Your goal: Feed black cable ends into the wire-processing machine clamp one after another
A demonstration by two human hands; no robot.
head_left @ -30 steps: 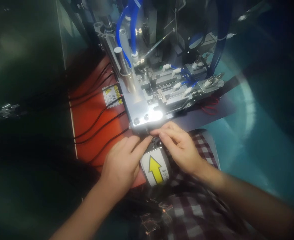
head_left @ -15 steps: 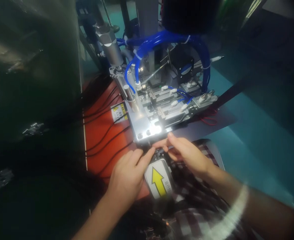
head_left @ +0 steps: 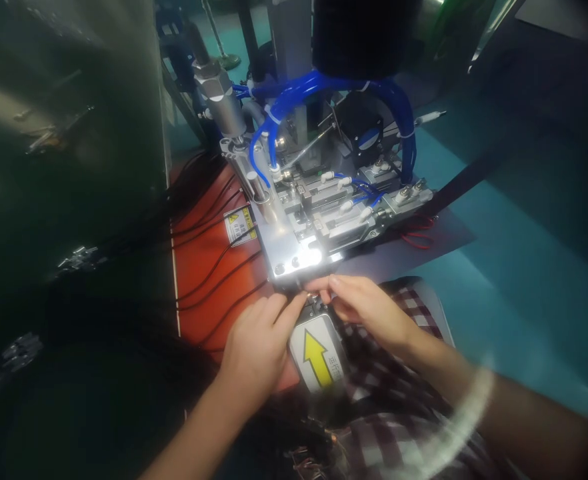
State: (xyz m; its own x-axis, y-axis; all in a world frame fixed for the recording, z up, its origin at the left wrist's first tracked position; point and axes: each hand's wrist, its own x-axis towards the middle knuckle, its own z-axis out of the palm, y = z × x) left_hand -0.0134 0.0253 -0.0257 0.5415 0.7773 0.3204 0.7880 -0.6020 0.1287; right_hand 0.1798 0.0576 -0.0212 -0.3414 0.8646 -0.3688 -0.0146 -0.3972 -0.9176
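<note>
**Close handwork at the near edge of a pneumatic fixture (head_left: 341, 227)**

The left hand (head_left: 254, 337) reaches in from the near left, thumb and forefinger stretched toward a small metal mechanism (head_left: 315, 308). This mechanism sits between the fixture's shiny metal plate (head_left: 280, 248) and a white housing (head_left: 317, 357) marked with a yellow arrow. From the right, the right hand (head_left: 369, 303) has its fingers bent, the forefinger pointing left, just beside the left thumb tip. Whether either hand's fingers grip anything, I cannot tell. An orange base (head_left: 194, 267) spreads left, crossed by black cables (head_left: 223, 317); blue tubes (head_left: 319, 83) arch over the far side.
</note>
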